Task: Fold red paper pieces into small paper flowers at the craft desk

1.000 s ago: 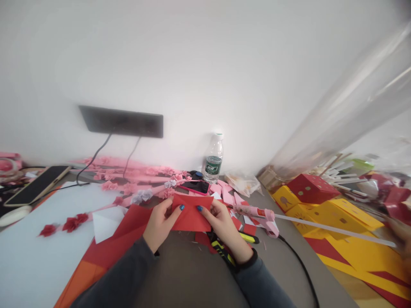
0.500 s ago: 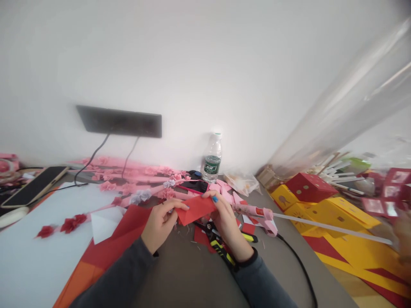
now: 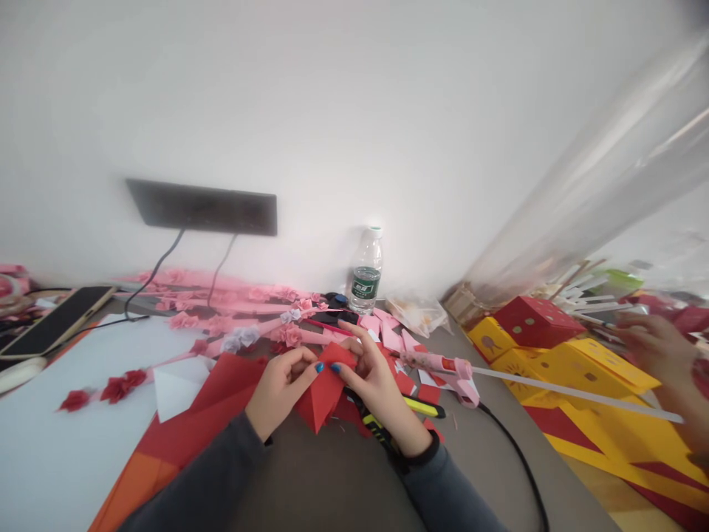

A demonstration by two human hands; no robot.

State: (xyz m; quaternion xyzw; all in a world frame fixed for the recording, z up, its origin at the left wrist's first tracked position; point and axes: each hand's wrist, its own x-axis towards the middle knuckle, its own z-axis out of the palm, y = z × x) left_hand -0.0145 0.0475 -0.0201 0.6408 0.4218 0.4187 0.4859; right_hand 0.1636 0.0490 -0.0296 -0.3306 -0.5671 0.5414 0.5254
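Observation:
Between my two hands is a folded piece of red paper (image 3: 321,395), its pointed end hanging toward me. My left hand (image 3: 283,388) pinches its left side with thumb and bent fingers. On the other side my right hand (image 3: 377,384) grips it with the thumb in front, the index finger stretched out behind. Yellow-and-black pliers (image 3: 379,432) lie on the table beneath my right hand, partly covered by it. A pink hot glue gun (image 3: 443,366) with a long white glue stick (image 3: 576,394) rests to the right.
A water bottle (image 3: 365,277) stands by the wall. Pink stems with paper flowers (image 3: 241,340) lie at the left, over white sheets (image 3: 66,443) and red paper (image 3: 193,421). Yellow and red boxes (image 3: 537,323) stand at the right, where another person's hand (image 3: 656,347) reaches in.
The red paper has turned from lying crosswise to pointing down toward me, and my hands have come closer together on it. The other person's hand has moved further into view at the right.

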